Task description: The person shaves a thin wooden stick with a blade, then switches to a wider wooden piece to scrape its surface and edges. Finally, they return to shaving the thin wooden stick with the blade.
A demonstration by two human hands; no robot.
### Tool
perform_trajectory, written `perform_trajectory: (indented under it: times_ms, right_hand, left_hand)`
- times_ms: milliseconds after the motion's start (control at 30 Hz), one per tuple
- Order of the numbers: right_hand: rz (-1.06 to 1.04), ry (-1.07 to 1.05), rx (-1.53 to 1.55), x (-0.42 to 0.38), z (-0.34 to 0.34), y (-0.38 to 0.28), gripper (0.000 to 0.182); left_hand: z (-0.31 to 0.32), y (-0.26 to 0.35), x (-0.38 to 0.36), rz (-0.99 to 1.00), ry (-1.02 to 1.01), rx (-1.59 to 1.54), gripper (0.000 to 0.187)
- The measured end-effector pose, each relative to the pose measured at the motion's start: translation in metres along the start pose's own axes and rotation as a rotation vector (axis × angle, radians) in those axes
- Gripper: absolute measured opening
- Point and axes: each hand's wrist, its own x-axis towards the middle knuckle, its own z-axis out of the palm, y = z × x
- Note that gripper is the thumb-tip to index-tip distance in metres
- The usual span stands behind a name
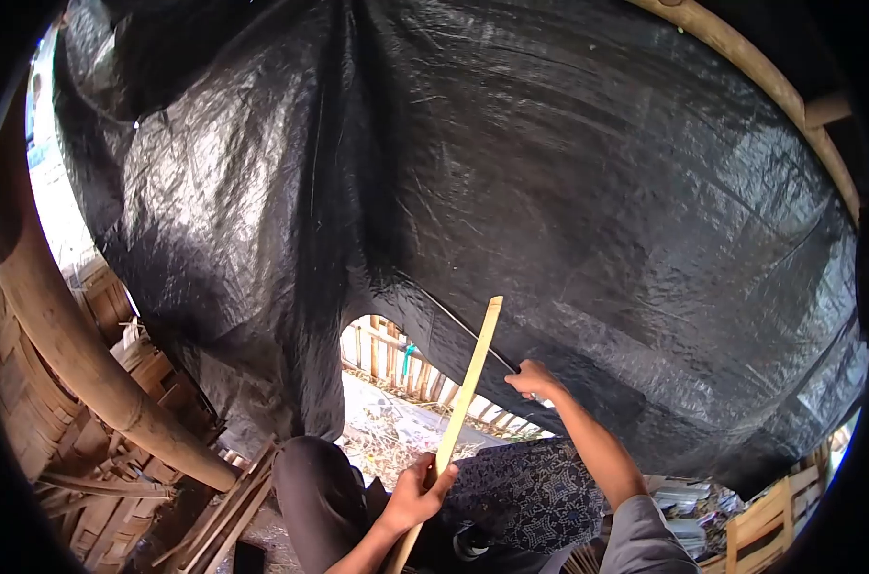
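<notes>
A pale, flat bamboo strip (469, 386) slants up from my lap. My left hand (420, 493) is closed around its lower part. Further out to the right, my right hand (535, 380) is closed on the near end of a long, thin, blade-like tool (458, 321), seen almost edge-on and pointing up and left behind the strip. Against the dark sheet, its exact kind is hard to make out. The tool's grip is mostly hidden by my fingers. Patterned dark cloth (521, 493) lies below, between my arms.
A large black plastic sheet (568, 191) hangs in front, with a gap showing a bamboo fence (396, 359). A thick bamboo pole (90, 364) and woven bamboo panels (23, 383) stand at left. Split bamboo pieces (229, 517) lie by my knee (315, 488). A bamboo frame (774, 521) sits lower right.
</notes>
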Motion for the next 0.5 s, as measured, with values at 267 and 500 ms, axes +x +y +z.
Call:
perform_trajectory:
  times_ms: [267, 500]
  right_hand:
    - [0.060, 0.184, -0.133, -0.085, -0.049, 0.014, 0.052]
    - [-0.026, 0.321, 0.414, -0.136, -0.039, 0.023, 0.049]
  left_hand:
    - [-0.007, 0.011, -0.007, 0.061, -0.008, -0.039, 0.026]
    - [0.001, 0.004, -0.004, 0.063, -0.062, -0.082, 0.030]
